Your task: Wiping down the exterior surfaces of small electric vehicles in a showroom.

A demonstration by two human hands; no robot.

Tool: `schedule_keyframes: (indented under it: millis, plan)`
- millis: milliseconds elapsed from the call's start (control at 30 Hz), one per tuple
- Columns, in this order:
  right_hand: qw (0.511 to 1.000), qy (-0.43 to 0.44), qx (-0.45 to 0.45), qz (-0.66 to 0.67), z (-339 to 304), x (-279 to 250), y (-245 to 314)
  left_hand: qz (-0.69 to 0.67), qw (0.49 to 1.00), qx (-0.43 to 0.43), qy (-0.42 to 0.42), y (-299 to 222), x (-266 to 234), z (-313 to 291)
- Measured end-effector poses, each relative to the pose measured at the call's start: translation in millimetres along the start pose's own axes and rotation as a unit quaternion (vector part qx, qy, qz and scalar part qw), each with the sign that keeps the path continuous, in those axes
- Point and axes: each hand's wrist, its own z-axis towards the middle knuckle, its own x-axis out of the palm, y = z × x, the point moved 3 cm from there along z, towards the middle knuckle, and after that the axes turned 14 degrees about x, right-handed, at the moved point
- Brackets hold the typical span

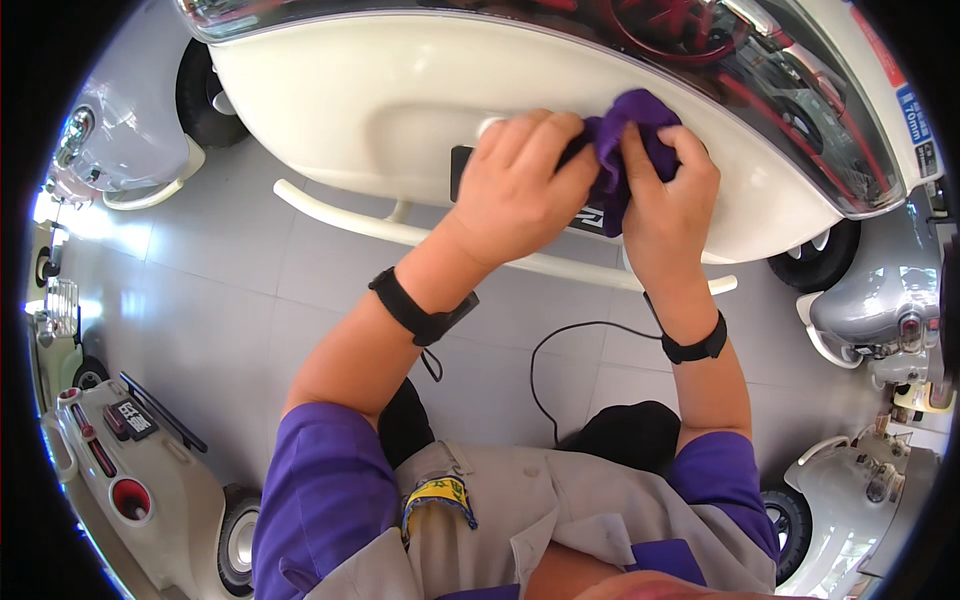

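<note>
A purple cloth (640, 115) is bunched between my two hands, in front of the cream front or rear panel (330, 90) of a small vehicle. My left hand (525, 190) is closed, its fingertips gripping the cloth's left part. On the other side my right hand (672, 205) pinches the bunched cloth between thumb and fingers. Beneath them, a black plate (461, 165) with white markings is mostly covered by my hands. A small white knob-like part (489, 126) peeks out above my left knuckles; the rest of it is hidden.
Above the panel runs a dark window (560, 30), with a red steering wheel behind it. A cream bumper bar (350, 217) juts out low over the grey tiled floor (220, 290). Other small vehicles stand around, including a beige one (170, 480) and a silver one (880, 280). A black cable (535, 370) hangs near my legs.
</note>
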Motion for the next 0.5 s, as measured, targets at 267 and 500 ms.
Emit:
schedule_keyframes:
  millis: [267, 500]
  plan:
    - [0.983, -0.119, -0.142, 0.008, 29, 34, 54, 0.001, 0.998, -0.056, -0.008, 38, -18, -19]
    - [0.992, -0.049, -0.088, 0.071, 27, 11, 53, 0.004, 0.996, -0.083, -0.008, 28, -15, -7]
